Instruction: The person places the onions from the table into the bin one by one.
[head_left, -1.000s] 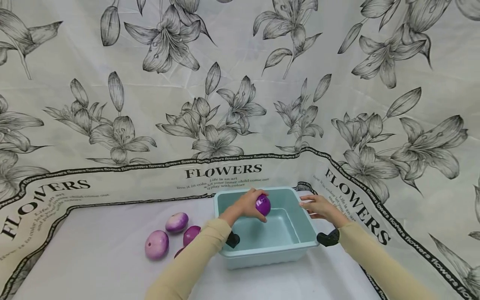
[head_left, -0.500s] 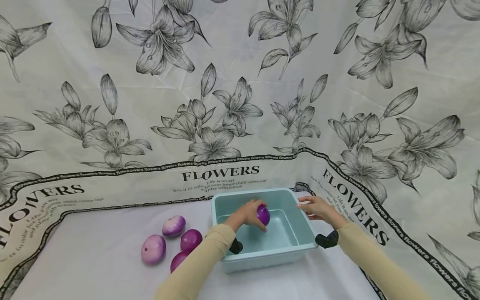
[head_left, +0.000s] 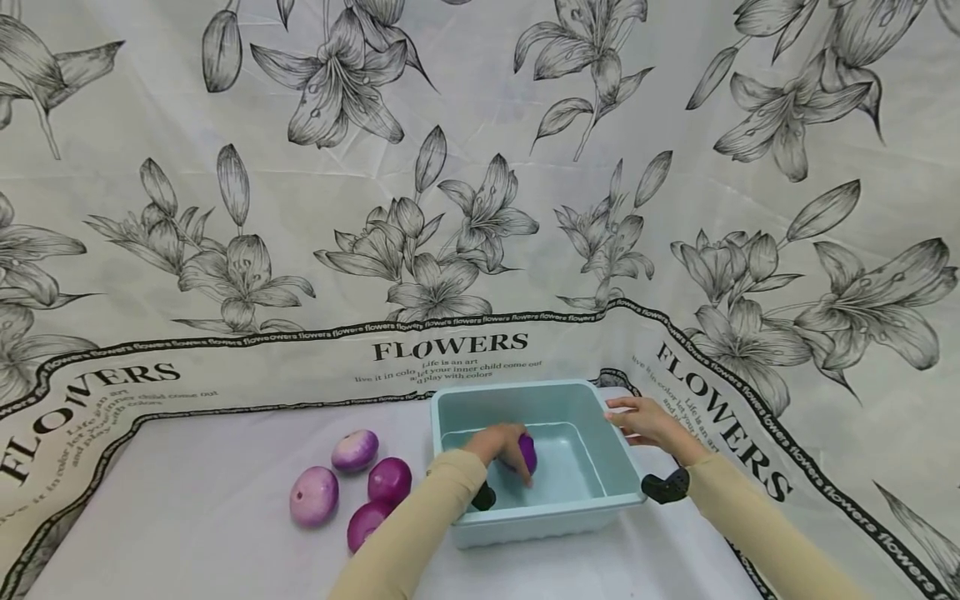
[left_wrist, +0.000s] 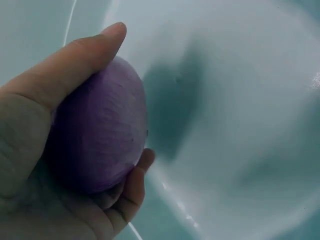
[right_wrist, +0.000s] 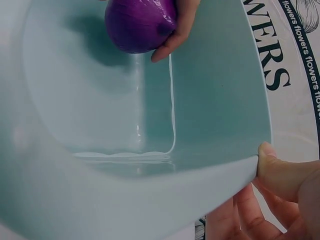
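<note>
My left hand [head_left: 504,443] is down inside a light blue plastic basin [head_left: 540,527], gripping a purple onion [head_left: 529,454]. In the left wrist view the thumb lies over the onion [left_wrist: 100,130] and the fingers curl under it, above the basin floor. At the basin's right side my right hand [head_left: 647,422] pinches the rim. The right wrist view has its thumb [right_wrist: 280,170] on the rim and its fingers along the outer wall. Left of the basin, several more onions lie on the white cloth, among them a pale one [head_left: 314,497] and a dark purple one [head_left: 390,481].
White cloth [head_left: 187,500] covers the table. A floral curtain [head_left: 480,275] with a black printed border stands close behind the basin and along its right side. Black straps [head_left: 666,486] sit on the wrists.
My left hand has lowered the onion deeper into the basin. The right hand stays at the rim. The two front onions now show more from behind the left sleeve.
</note>
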